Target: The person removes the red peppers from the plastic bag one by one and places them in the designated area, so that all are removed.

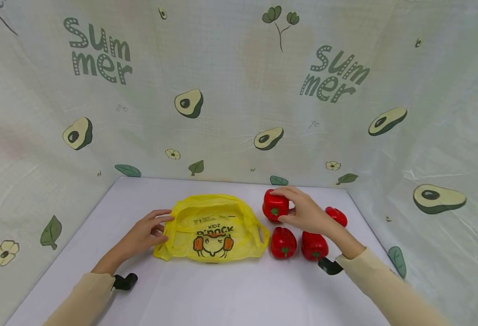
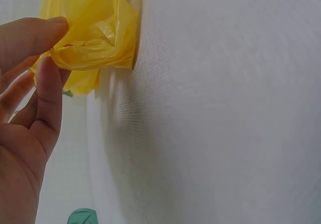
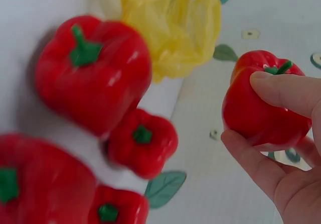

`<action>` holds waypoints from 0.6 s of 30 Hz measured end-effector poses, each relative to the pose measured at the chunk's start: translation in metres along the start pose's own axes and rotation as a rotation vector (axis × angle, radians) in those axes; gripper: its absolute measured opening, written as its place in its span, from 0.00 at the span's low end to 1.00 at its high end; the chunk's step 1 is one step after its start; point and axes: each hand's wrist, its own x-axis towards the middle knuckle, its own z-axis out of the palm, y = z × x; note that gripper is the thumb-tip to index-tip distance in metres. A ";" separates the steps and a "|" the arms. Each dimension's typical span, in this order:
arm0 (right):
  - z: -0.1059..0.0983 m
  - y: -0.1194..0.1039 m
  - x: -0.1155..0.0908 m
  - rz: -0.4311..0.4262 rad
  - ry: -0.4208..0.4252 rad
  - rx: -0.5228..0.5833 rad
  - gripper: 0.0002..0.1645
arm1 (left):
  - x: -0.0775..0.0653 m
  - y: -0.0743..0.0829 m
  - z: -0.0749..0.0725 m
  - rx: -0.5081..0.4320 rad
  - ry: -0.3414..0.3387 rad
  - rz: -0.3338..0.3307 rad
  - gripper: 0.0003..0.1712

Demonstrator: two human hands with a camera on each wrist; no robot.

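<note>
A yellow plastic bag [image 1: 214,226] with printed lettering and a cartoon face lies on the white table, its mouth spread toward the back. At its left edge my left hand [image 1: 143,233] pinches the thin plastic between thumb and fingers, as the left wrist view shows [image 2: 30,83]. To the right of the bag, my right hand [image 1: 306,213] grips a red bell pepper [image 1: 274,206] with a green stem, lifted off the table. Thumb and fingers wrap its sides in the right wrist view, where the held bell pepper [image 3: 266,103] is apart from the others.
Several more red bell peppers lie right of the bag: one front left [image 1: 283,243], one beside it [image 1: 314,246] under my right wrist, one farther right [image 1: 336,216]. A printed cloth [image 1: 222,149] with avocados rises behind the table and along both sides.
</note>
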 end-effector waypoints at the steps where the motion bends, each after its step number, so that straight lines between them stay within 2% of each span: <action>1: -0.004 0.004 -0.005 0.001 0.006 -0.005 0.46 | 0.000 0.000 0.000 0.001 0.000 -0.001 0.34; 6: -0.019 0.027 -0.034 0.025 0.025 -0.023 0.47 | 0.000 -0.001 0.001 0.003 0.000 -0.006 0.34; 12: -0.028 0.051 -0.069 0.028 0.054 -0.072 0.47 | -0.002 -0.001 0.002 0.003 0.002 -0.020 0.34; 18: -0.038 0.071 -0.095 0.028 0.077 -0.112 0.48 | -0.001 -0.001 0.001 0.004 -0.011 -0.031 0.34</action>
